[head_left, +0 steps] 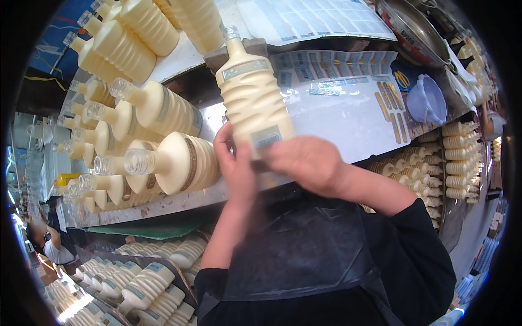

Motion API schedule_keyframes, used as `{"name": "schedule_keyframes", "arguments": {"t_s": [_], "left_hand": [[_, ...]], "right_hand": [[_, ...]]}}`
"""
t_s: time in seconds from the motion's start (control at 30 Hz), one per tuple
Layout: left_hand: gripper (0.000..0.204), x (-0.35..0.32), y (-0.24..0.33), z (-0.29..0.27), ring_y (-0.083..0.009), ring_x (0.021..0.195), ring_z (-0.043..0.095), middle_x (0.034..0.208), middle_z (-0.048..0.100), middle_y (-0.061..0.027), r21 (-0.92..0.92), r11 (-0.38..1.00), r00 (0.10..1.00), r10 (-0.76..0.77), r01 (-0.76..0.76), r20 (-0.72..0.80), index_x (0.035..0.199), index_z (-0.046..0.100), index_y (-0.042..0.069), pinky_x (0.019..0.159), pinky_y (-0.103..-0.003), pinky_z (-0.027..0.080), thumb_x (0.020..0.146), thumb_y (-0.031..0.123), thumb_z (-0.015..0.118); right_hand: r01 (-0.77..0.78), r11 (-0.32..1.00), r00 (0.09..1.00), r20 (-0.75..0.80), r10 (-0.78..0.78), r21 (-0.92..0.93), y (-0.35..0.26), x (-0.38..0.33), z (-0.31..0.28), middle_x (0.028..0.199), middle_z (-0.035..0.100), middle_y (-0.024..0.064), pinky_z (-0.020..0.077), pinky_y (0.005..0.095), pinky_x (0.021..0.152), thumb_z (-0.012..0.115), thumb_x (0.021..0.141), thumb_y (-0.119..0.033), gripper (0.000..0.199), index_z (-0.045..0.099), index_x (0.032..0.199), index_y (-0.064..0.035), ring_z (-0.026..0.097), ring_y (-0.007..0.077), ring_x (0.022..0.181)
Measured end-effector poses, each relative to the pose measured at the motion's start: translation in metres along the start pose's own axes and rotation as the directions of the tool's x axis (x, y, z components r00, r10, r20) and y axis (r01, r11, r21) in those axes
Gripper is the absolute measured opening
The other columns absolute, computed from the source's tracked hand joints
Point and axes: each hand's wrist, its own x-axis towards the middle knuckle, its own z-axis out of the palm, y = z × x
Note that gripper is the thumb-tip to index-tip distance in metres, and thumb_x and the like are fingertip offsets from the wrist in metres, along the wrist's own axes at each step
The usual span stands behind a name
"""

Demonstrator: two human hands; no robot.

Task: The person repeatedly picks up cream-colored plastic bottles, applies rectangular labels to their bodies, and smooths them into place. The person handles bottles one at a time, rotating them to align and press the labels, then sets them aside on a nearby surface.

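Two hands meet at the base of one cream bottle, which lies with its clear threaded neck pointing away from you on a white, glossy worktop; your left hand curls its fingers around the bottle's lower left edge, and your right hand lies flat across the lower end, fingers pressed over a pale rectangular label; both hands are closed onto the bottle rather than spread wide. Beyond your fingertips, sheets of small stickers lie flat on the worktop; further right of them sit a lilac plastic funnel and a metal pan. Left of your left fingers, a pile of capless bottles lies on its sides, each ribbed, smooth and cream-coloured, with transparent screw necks; the surface edge under your wrists looks like dull metal. Below your left forearm, labelled bottles fill a crate; right of your right arm, more bottles are stacked in rows; the room is crowded, with another person at the far left.
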Motion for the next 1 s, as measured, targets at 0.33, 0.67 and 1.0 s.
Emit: {"name": "schedule_keyframes", "arguments": {"t_s": [0.33, 0.67, 1.0], "left_hand": [[0.052, -0.004, 0.009, -0.009, -0.0260, 0.139, 0.046, 0.153, 0.046, -0.0160, -0.347, 0.929, 0.992, -0.114, 0.124, 0.049, 0.152, 0.038, -0.001, 0.120, -0.041, 0.034, 0.112, 0.032, 0.035], [0.075, -0.006, -0.006, -0.006, -0.0316, 0.134, 0.046, 0.145, 0.041, -0.0215, 0.280, 0.953, 0.993, 0.109, -0.115, 0.037, 0.149, 0.034, -0.005, 0.114, -0.043, 0.039, 0.085, 0.015, 0.069], [0.105, -0.007, -0.022, -0.024, -0.0351, 0.138, 0.043, 0.145, 0.043, -0.0209, 0.361, 0.923, 0.982, 0.074, -0.134, 0.174, 0.158, 0.027, 0.000, 0.117, -0.047, 0.036, 0.073, 0.028, 0.083]], "right_hand": [[0.219, 0.970, 0.956, 0.221, -0.193, -0.103, -0.039, 0.024, 0.030, 0.085, 0.062, 0.0073, 0.0522, 0.0336, 0.065, 0.068, 0.074, -0.005, 0.019, 0.065, 0.093, -0.0043, 0.065, 0.0219, 0.075], [-0.303, 0.953, 0.953, -0.016, 0.303, -0.003, -0.026, 0.019, 0.023, 0.100, 0.062, 0.0188, 0.0511, 0.0478, 0.083, 0.062, 0.088, -0.005, 0.027, 0.058, 0.115, 0.0005, 0.061, 0.0405, 0.099], [-0.312, 0.950, 0.950, -0.027, 0.312, -0.006, -0.003, 0.022, 0.010, 0.105, 0.066, 0.0165, 0.0548, 0.0440, 0.084, 0.065, 0.091, 0.000, 0.027, 0.062, 0.117, -0.0023, 0.066, 0.0394, 0.094]]}}
